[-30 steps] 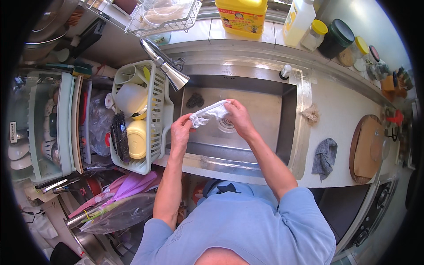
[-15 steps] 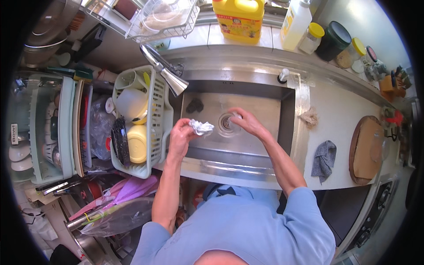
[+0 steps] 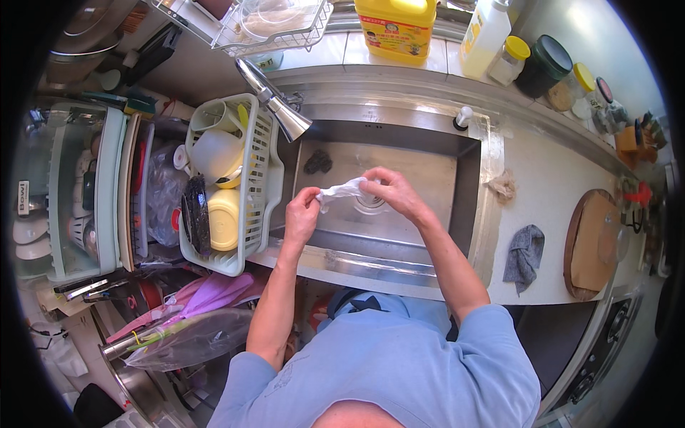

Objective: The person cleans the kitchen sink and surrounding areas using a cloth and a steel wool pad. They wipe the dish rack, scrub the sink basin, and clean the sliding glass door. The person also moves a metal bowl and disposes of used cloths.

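Observation:
A thin white crumpled piece (image 3: 344,190), cloth or plastic I cannot tell, stretches between my hands above the sink (image 3: 421,167). My left hand (image 3: 302,220) pinches its left end between thumb and fingertips. With its fingers closed, my right hand (image 3: 397,194) grips the other end. Below the right fingers lies the round drain (image 3: 369,207), partly hidden by the hand. A dark scrubbing pad (image 3: 317,162) rests on the sink floor at the far left. The metal faucet (image 3: 289,121) points down over the sink's left side.
Left of the sink stands a pale green dish rack (image 3: 250,185) with bowls and yellow containers. To the right are a grey rag (image 3: 524,257), a beige mesh scrubber (image 3: 502,187) and a round wooden board (image 3: 589,246). A yellow jug (image 3: 396,32) and several jars line the back ledge.
My right hand has moved to the white piece and closed on it. The bunched piece is now drawn out between both hands. My left hand has shifted slightly right.

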A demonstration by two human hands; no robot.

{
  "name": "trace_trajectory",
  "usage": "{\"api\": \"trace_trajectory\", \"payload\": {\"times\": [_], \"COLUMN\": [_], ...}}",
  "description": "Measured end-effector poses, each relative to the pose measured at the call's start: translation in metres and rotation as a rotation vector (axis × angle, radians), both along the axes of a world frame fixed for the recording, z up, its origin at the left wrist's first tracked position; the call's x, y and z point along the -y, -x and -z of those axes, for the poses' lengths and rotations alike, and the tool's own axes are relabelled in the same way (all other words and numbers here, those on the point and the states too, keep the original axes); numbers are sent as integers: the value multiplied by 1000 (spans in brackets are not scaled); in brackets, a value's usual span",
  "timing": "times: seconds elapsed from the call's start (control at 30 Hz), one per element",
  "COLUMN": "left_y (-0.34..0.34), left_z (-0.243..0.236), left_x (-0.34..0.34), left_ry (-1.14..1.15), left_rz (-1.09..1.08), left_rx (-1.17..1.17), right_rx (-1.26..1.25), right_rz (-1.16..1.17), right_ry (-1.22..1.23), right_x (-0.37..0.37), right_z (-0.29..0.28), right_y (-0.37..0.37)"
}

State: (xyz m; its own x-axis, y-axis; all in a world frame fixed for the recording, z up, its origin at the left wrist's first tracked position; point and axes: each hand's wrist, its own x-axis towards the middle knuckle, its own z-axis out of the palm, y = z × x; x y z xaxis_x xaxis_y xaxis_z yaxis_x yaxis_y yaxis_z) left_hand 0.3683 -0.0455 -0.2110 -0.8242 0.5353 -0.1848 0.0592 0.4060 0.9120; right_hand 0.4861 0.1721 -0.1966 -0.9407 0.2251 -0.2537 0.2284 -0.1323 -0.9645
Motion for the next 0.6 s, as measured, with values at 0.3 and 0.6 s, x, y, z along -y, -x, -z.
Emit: {"api": "trace_trajectory", "payload": {"times": [0.3, 0.6], "left_y": [-11, -39], "left_z": [-34, -63], "left_x": [-9, -37], "left_ry": [-190, -137], "left_rz": [120, -26], "left_rx": [372, 211], "right_rx": [-71, -91], "right_rz": [237, 210], "right_ry": [490, 455], "right_x": [-5, -16], "right_z": [4, 20], "right_y": [3, -10]}}
